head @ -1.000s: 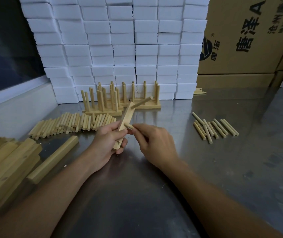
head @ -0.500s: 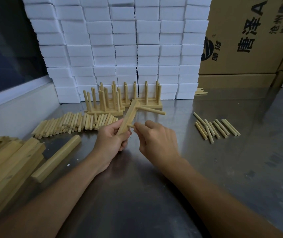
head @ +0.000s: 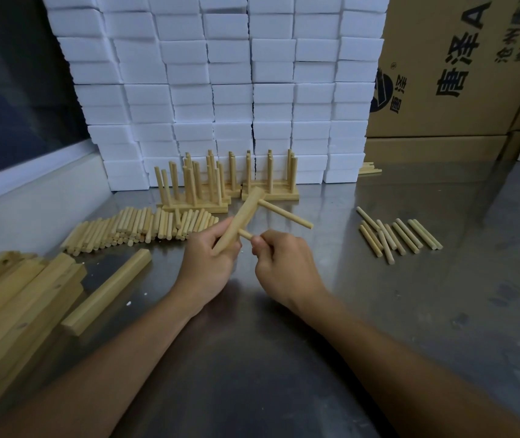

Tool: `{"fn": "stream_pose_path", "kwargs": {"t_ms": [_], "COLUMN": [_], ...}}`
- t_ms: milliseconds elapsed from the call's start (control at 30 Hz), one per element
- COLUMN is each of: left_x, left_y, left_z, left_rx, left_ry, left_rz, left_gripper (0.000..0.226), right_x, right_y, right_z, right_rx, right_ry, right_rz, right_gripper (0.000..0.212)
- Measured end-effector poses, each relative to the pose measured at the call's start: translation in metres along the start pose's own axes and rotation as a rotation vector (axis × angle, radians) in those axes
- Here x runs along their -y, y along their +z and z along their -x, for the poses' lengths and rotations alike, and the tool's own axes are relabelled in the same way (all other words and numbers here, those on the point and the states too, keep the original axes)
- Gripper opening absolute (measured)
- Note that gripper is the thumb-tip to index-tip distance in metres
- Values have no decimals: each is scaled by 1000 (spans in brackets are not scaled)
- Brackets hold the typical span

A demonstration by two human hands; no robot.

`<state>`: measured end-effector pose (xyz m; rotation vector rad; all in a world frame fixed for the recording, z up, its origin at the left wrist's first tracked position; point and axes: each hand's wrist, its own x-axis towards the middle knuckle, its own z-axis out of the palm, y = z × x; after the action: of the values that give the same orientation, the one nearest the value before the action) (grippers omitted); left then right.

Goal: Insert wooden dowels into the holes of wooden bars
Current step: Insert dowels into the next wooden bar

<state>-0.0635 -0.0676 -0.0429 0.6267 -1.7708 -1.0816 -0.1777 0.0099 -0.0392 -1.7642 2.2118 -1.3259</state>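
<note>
On the steel tabletop (head: 378, 311), stacked wooden bars (head: 15, 305) lie far left, a heap of loose wooden dowels (head: 138, 227) behind them, finished dowel-filled bars (head: 220, 184) against stacked white foam blocks (head: 220, 90), a smaller dowel cluster (head: 397, 237) right.

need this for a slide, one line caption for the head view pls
Left hand holds a wooden bar while right hand presses a second dowel into it.
</note>
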Motion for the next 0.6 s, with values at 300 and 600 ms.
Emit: {"fn": "stream_pose_path", "kwargs": {"t_ms": [300,600], "left_x": [4,5], "left_y": [2,0], "left_z": [0,2], "left_rx": [18,35], "left_ry": [48,224], "left_rz": [-193,-378], "left_gripper": [25,50], "right_x": [3,5], "right_y": [-3,-9], "right_z": [-4,-8], "right_rx": [-12,162], "right_ry": [-136,221], "right_rz": [492,-36], "right_gripper": [17,33]}}
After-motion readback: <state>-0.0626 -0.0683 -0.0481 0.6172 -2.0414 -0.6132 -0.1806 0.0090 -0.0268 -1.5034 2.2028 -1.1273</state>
